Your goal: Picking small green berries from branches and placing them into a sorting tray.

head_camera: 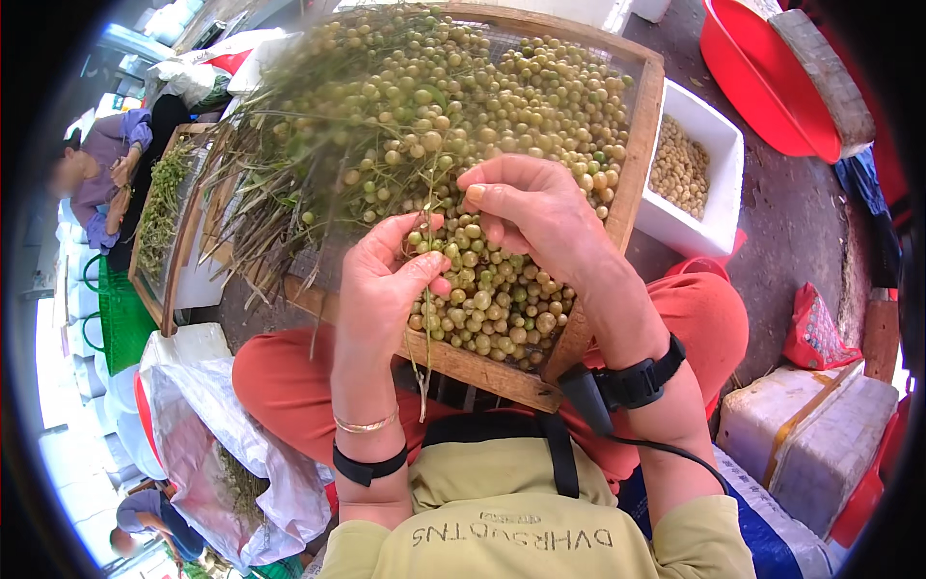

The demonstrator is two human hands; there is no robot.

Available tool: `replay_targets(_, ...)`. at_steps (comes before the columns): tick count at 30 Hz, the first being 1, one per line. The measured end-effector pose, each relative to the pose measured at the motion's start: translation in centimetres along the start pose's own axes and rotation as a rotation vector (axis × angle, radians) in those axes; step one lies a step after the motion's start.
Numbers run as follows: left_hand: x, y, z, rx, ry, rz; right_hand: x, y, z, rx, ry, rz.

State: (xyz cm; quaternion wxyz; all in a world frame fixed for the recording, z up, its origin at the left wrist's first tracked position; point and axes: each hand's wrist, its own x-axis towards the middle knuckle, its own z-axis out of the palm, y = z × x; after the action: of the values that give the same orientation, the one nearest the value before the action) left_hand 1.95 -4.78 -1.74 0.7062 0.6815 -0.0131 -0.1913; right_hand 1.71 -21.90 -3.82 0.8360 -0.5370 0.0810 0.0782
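My left hand (380, 271) pinches a thin green stem (427, 362) between thumb and fingers; its lower end hangs over the near edge of a wooden-framed mesh tray (640, 145). A few small green fruits sit by these fingertips. My right hand (542, 210) is just to the right of the stem's upper part, thumb and forefinger close together; whether anything is between them is hidden. Loose round yellow-green fruits (485, 297) fill the near corner of the tray below both hands. Uncut fruiting stems (268, 181) are heaped on its left side, partly blurred.
To the right stands a white foam box (712, 217) of small tan fruits (676, 166), with a red basin (767, 87) beyond. A closed foam box (803, 427) sits at lower right. At left, a person (108, 174) works by another tray (141, 289); a plastic sack (195, 434) holds stems.
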Motion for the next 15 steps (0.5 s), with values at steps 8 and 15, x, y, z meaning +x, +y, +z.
replay_targets(8,0.2,0.0,-1.0,-0.053,-0.038,0.051,-0.6,0.1,0.4,-0.132,-0.261,0.149)
replay_targets(15,-0.1,0.2,-2.1,-0.104,-0.117,0.041,-1.0,-0.2,0.2,0.135,-0.287,0.152)
